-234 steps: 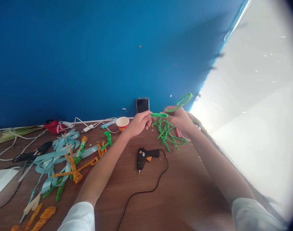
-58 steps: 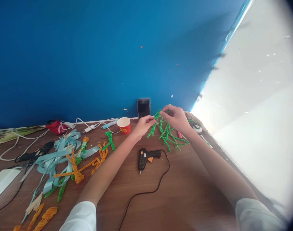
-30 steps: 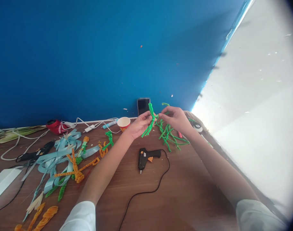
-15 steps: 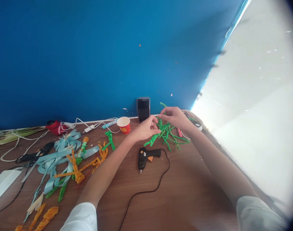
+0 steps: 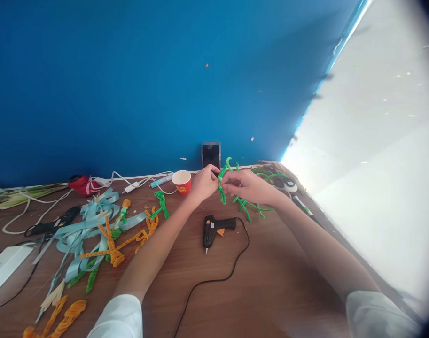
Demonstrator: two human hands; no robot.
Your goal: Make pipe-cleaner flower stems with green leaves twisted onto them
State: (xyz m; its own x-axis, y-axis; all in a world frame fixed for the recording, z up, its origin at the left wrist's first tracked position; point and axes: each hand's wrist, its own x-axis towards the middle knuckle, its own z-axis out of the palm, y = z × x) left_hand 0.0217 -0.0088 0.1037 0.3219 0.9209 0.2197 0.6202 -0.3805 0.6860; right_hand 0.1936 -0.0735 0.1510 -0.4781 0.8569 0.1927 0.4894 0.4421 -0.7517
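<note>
My left hand (image 5: 204, 182) and my right hand (image 5: 245, 186) meet above the wooden table (image 5: 256, 281), both pinched on one twisted green pipe cleaner (image 5: 222, 187) held upright between them. Its curled tip rises above my fingers. Behind my right hand lies a loose heap of green pipe cleaners (image 5: 253, 205). A black glue gun (image 5: 214, 227) rests on the table just below my hands, its black cord (image 5: 214, 280) trailing toward me.
A red paper cup (image 5: 182, 181) and a dark phone (image 5: 210, 154) stand by the blue wall. Light blue ribbons (image 5: 81, 230), orange pipe cleaner figures (image 5: 112, 252) and a green twisted piece (image 5: 160, 203) litter the left. White cables (image 5: 136, 183) and a white box (image 5: 4, 265) lie further left.
My hands came closer together and slightly left. The green pipe cleaner, slanted down from my left hand half a second ago, now stands upright, gripped by both hands.
</note>
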